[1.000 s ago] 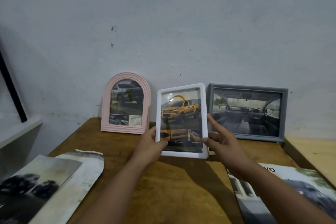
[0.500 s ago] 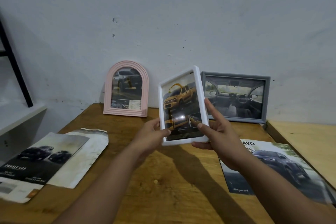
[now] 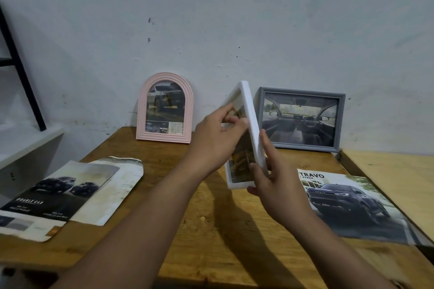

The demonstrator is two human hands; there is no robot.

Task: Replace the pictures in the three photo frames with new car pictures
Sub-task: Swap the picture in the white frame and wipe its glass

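A white photo frame with a yellow car picture is held in the air above the wooden table, turned almost edge-on to me. My left hand grips its left side, fingers across the picture face. My right hand holds its right edge and lower corner. A pink arched frame with a grey car picture leans on the wall at the back left. A grey frame showing a car interior leans on the wall at the back right.
Two car pictures lie overlapped at the table's left side. A dark SUV picture lies at the right. A second, lighter table adjoins on the right; a white shelf and black bar stand at the left.
The white frame was lifted from between the other two frames, brought toward me and rotated from facing me to nearly edge-on. Both hands kept hold of it.
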